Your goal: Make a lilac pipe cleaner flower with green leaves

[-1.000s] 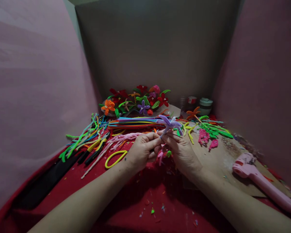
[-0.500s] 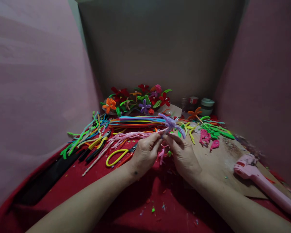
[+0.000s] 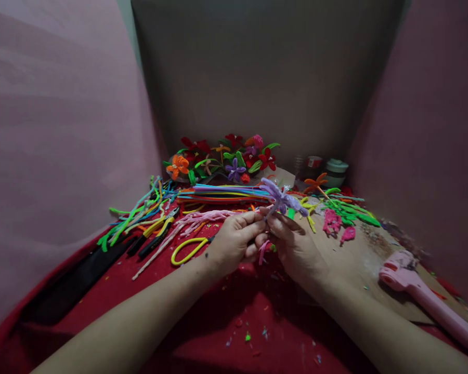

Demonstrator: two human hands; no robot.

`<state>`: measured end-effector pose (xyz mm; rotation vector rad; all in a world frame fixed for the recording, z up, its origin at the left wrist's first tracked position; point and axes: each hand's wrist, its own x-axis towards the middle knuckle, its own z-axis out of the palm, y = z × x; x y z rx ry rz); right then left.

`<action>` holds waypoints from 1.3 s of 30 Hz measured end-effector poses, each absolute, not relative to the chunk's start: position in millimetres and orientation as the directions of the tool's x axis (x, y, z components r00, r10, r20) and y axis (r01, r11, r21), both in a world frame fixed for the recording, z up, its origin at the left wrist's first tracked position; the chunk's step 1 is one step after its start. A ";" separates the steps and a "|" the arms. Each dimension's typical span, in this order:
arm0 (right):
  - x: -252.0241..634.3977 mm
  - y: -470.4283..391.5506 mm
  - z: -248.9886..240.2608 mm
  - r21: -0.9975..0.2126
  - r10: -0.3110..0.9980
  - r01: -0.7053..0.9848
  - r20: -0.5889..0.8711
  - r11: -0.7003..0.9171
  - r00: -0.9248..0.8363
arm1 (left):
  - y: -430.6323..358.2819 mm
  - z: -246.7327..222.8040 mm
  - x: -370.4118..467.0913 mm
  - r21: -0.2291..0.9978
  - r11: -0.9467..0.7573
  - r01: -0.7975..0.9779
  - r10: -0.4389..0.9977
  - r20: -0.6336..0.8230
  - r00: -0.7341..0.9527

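Observation:
A lavender pipe-cleaner flower is held up in front of me, its petals tilted to the right. My left hand pinches the flower's stem low down, fingers curled. My right hand grips the same stem just under the petals, thumb and fingers closed. The fingertips of both hands nearly meet and partly hide the stem. Just left of my left hand lies a pair of scissors with a yellow handle, its blades covered by the hand. Pink pipe cleaners lie behind it.
Pliers, green pipe cleaners and a black strip lie left. A bundle of coloured pipe cleaners and finished flowers are behind. To the right are cardboard, pink pieces and a pink glue gun.
The flower has turned and shifted slightly right, its petals showing more from the side. My left hand's fingers have curled around the stem lower down, and the camera view has shifted a little.

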<state>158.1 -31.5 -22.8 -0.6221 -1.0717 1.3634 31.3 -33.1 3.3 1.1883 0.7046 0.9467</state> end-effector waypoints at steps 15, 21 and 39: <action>156.9 -27.7 -33.1 -0.854 0.969 -0.475 0.245 0.213 -0.007 | -39.7 -3.4 37.1 0.944 -0.283 0.171 0.945 0.244 0.215; 159.4 -29.1 -30.2 -0.881 0.954 -0.404 0.295 0.247 -0.059 | -38.5 6.3 36.0 0.993 -0.070 -0.095 0.957 0.094 0.274; 161.7 -22.4 -27.8 -0.786 0.983 -0.619 0.121 0.008 -0.140 | -36.7 -1.8 32.2 0.957 -0.259 0.133 0.923 0.205 0.324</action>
